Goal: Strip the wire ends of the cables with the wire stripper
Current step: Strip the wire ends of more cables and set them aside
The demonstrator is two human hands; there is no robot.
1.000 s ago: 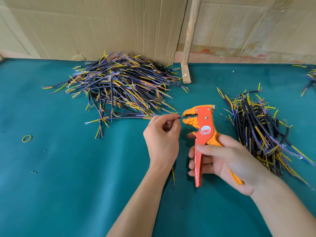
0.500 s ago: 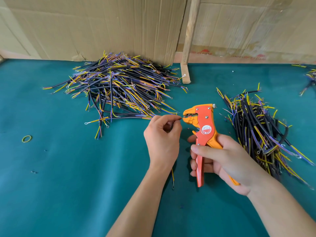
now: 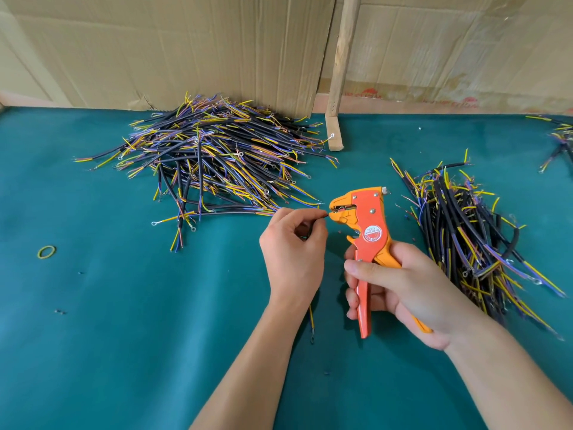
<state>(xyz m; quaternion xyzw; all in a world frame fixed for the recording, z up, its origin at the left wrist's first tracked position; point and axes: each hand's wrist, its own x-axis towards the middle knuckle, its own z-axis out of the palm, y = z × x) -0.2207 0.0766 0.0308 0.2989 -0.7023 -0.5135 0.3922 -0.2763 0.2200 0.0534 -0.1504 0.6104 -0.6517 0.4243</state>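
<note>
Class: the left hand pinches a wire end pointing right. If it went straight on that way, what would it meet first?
Most likely the open mouth of the wire stripper, held by the right hand; the left hand looks level with it, though depth is uncertain.

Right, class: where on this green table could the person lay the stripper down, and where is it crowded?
Bare cloth lies on the near left, between the left hand and the rubber band, below the big cable pile. Crowded: the right, where the second pile lies close beside the right hand gripping the wire stripper.
</note>
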